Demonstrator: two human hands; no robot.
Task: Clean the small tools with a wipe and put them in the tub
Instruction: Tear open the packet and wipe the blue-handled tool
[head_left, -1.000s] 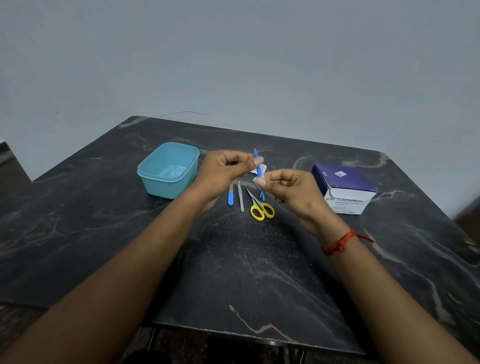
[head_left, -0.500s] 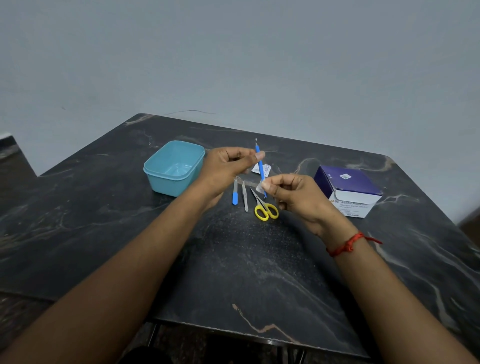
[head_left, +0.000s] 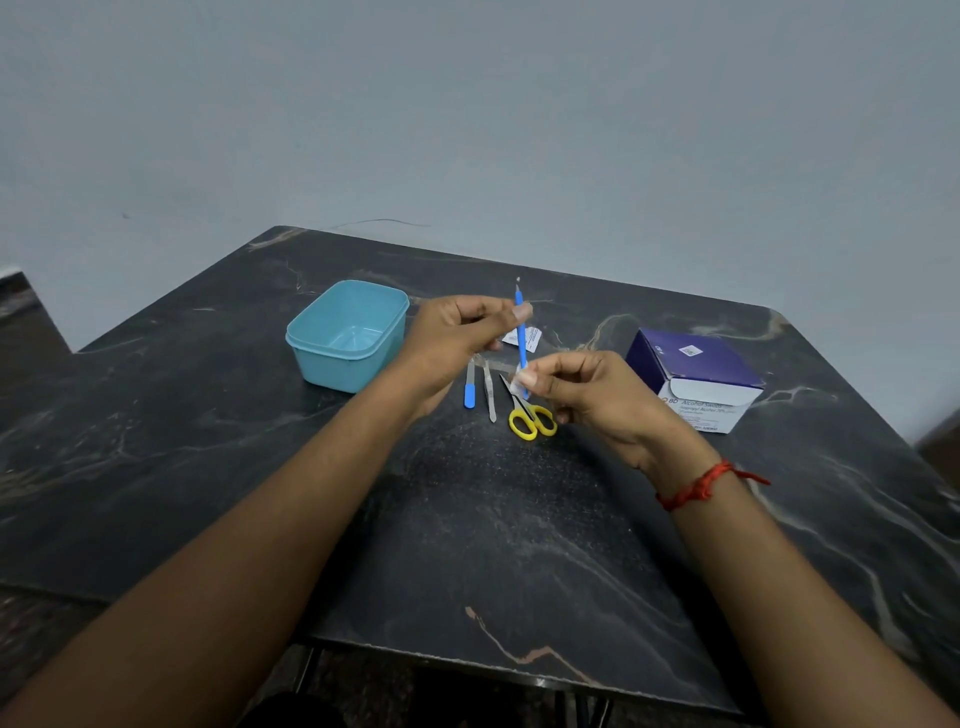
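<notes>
We see left hand (head_left: 457, 332) pinching slim blue-handled tool (head_left: 521, 332) near-upright above black marble table (head_left: 467, 519) | right hand (head_left: 587, 395) fingers clamped on small white wipe (head_left: 515, 382) round its lower shaft | light-blue rectangular plastic tub (head_left: 348, 338) stands left (apart from tool)

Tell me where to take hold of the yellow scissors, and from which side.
Pinch the yellow scissors by the handle loops, from above on the near side: they lie flat on the table, loops toward the person, pointed blades away.
</notes>
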